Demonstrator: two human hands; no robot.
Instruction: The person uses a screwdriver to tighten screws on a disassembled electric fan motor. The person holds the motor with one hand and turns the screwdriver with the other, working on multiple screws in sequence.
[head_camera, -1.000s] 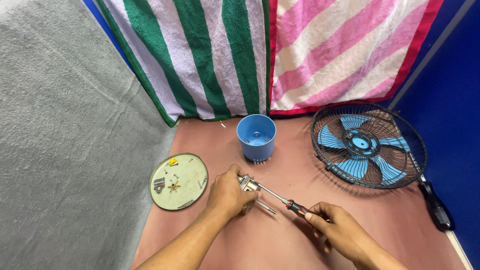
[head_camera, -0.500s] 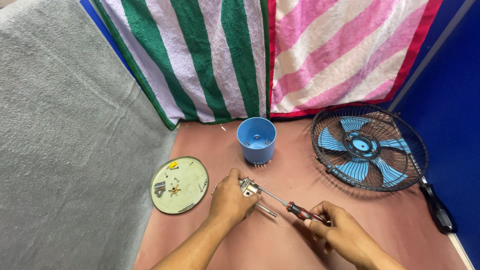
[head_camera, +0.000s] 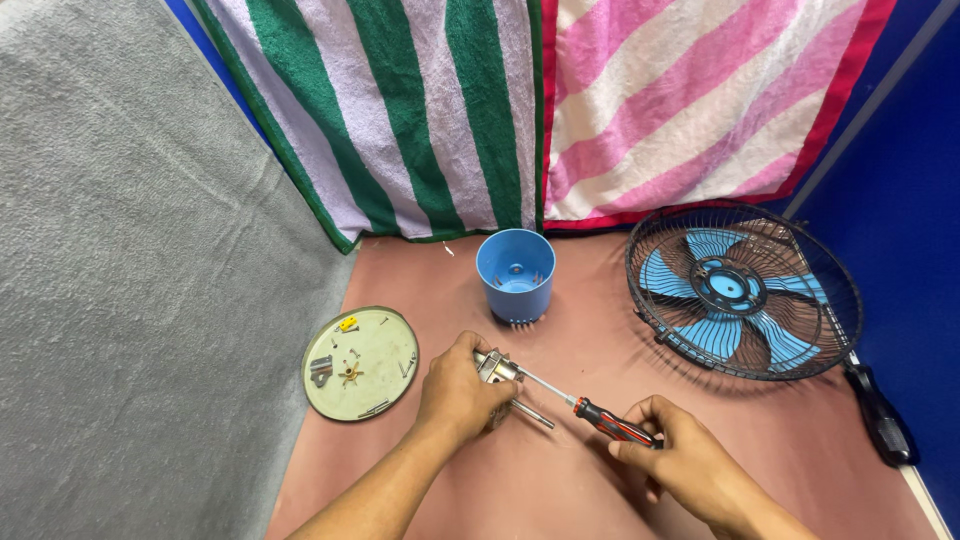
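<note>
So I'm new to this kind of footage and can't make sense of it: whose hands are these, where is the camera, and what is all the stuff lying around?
The picture comes from a camera worn on a person's head, looking down, so both hands are that person's own. The left hand grips a small metal part. The right hand holds a screwdriver with a red and black handle, its tip set against the part. On the brown surface lie a pale round plate carrying small bits of hardware, a blue plastic cup-shaped piece, and a fan head with blue blades in a dark wire cage. Striped towels hang behind, and a grey cloth covers the left.
</note>
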